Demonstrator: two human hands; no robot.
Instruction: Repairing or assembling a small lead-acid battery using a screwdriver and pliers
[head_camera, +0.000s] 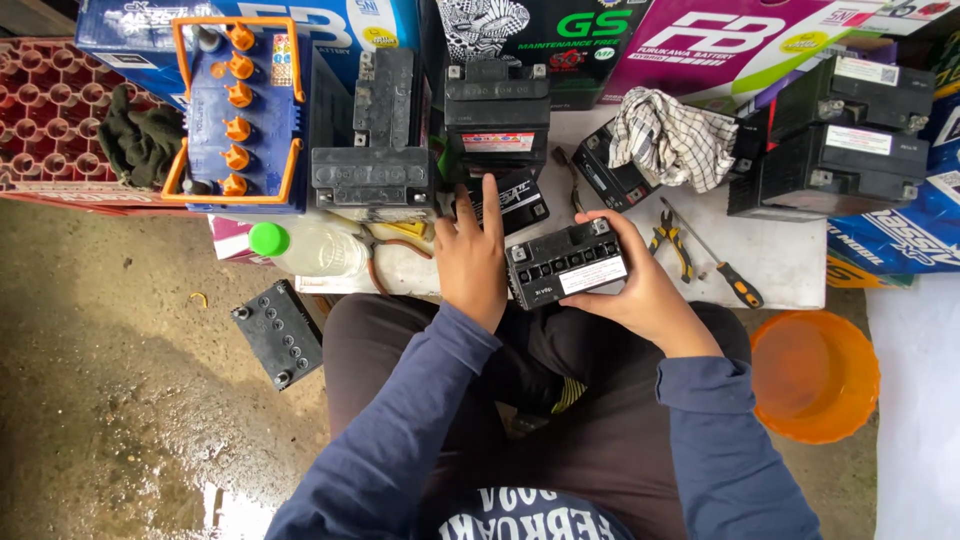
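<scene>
The right hand (640, 285) is curled around a small black battery (566, 265), fingers over its far side and thumb at the near right, holding it tilted at the near edge of the white surface (790, 262). The left hand (470, 260) rests just left of that battery with fingers stretched out, the tips reaching a flat black battery (515, 200) lying further in. Behind that stands a taller black battery (496, 115), and left of it a grey upturned one (375, 160) beside a blue battery with orange caps (235, 110). A clear bottle with a green cap (310, 247) lies at the near left edge. Right of the held battery lie pliers (672, 240) and a screwdriver (725, 270); a checked cloth (672, 140) sits further back. An orange bucket (812, 375) stands on the floor, off the near right corner.
</scene>
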